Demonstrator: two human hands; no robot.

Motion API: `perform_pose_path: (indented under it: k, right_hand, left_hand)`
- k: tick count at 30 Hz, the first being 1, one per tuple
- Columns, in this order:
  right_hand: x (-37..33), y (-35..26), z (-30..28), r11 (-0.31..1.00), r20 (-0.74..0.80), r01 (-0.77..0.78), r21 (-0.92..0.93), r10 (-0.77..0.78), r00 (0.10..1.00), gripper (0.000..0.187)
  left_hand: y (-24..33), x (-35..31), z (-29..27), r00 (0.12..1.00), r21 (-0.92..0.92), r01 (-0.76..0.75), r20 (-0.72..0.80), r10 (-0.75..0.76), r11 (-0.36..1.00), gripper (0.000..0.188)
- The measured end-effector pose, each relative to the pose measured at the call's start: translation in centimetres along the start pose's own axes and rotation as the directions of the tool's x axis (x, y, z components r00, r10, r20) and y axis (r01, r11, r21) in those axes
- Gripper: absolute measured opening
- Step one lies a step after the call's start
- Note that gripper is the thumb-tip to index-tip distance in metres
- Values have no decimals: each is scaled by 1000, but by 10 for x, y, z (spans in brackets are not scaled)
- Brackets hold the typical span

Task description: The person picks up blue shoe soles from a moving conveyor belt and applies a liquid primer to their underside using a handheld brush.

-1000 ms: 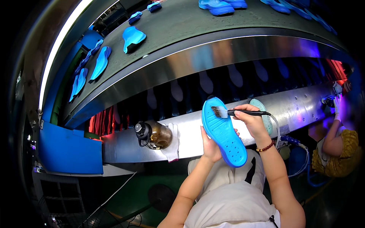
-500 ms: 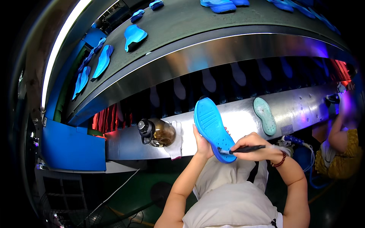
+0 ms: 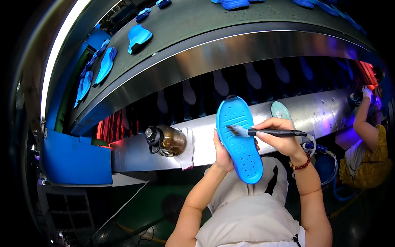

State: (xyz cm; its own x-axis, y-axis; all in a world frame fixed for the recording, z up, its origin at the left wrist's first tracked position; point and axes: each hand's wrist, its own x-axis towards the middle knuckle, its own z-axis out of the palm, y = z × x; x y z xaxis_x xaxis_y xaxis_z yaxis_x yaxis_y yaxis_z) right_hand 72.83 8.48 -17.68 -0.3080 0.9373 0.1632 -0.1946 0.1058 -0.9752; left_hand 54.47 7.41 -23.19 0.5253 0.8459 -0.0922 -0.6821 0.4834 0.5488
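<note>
My left hand (image 3: pixel 223 156) grips a bright blue shoe sole (image 3: pixel 243 154) by its left edge, fingers passing beneath it. The sole's broad face is turned up, with grooves near the far end and small holes near the close end. Between the fingers of my right hand (image 3: pixel 284 142) is a black-handled brush (image 3: pixel 275 132), a pale tube running from its back end. Its bristles touch the grooved part of the sole. Behind my right hand, a pale green sole (image 3: pixel 280 109) lies on the metal ledge (image 3: pixel 131 155), partly hidden.
A brown-tinted bottle (image 3: pixel 172 140) with a black lid stands on the ledge beside a white cloth item (image 3: pixel 187 154). Beyond, a raised conveyor belt (image 3: pixel 181 31) carries several blue soles (image 3: pixel 139 37). Blue machine housing (image 3: pixel 76 158) is at left. Another person (image 3: pixel 364 144) works at right.
The brush has moved from the holed close end of the sole to the grooved far part. The sole has shifted slightly right and turned more upright in my left hand.
</note>
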Motion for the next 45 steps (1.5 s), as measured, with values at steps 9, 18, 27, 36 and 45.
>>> perform_pose_path:
  k: [9,18,27,36,45]
  right_hand:
    - [-2,-2,-5,977,55,103,-188,-95,994,18]
    - [-7,-1,-8,873,289,379,-306,-294,911,18]
    - [-14,4,-13,928,343,298,-221,-212,915,18]
    - [-17,31,-13,946,62,-30,324,10,998,18]
    - [-14,-10,-12,994,520,104,-11,-84,850,21]
  left_hand:
    - [8,12,20,897,183,-155,-386,216,971,89]
    - [26,17,17,930,-2,-348,-122,346,937,103]
    - [44,21,20,871,60,-473,-120,477,879,100]
    - [36,13,38,920,-179,-383,-161,357,906,98]
    - [36,-7,-11,996,247,-47,85,27,968,66]
